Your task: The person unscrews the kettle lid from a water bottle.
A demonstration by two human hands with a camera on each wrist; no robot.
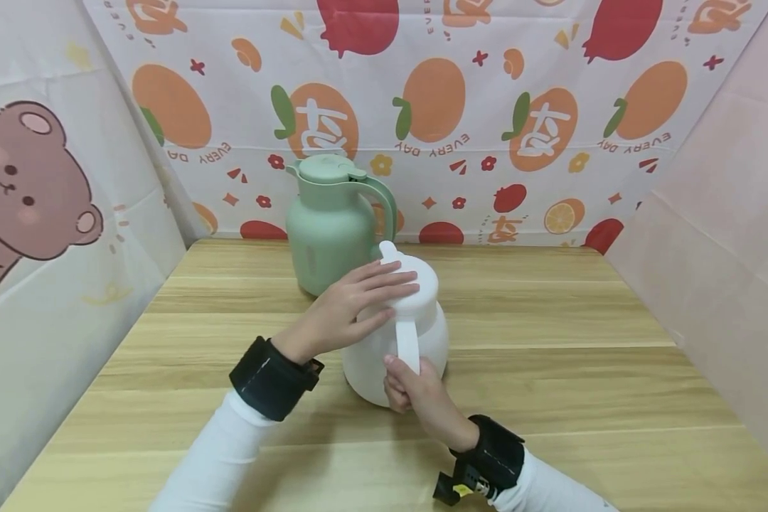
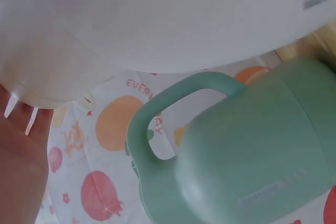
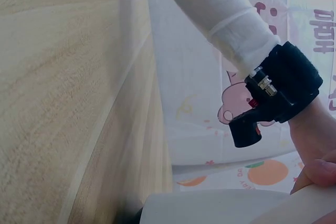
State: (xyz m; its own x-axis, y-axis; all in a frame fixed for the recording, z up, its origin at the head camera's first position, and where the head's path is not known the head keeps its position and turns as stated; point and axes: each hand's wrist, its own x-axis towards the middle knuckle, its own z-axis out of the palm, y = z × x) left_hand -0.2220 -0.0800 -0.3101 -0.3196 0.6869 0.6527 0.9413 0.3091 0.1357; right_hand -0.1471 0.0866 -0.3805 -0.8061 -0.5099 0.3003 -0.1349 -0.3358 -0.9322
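Observation:
A white thermos jug point(image 1: 365, 363) stands near the middle of the wooden table, its handle toward me and its spout pointing away. My right hand point(image 1: 422, 398) grips the lower part of the handle, thumb along its side. Across the jug's lid lies my left hand point(image 1: 348, 309), its fingers stretched out nearly straight. In the left wrist view the white jug point(image 2: 173, 19) fills the top, with the left fingers point(image 2: 21, 119) against its lid end. The right wrist view catches part of the white jug point(image 3: 210, 208) along the bottom edge.
Behind the white jug, slightly left, stands a green thermos jug point(image 1: 329, 227) with its handle toward the right. Fruit-printed cloth point(image 1: 486, 142) hangs along the table's back edge, and pale cloth closes both sides. The wooden tabletop point(image 1: 582, 370) extends to the right.

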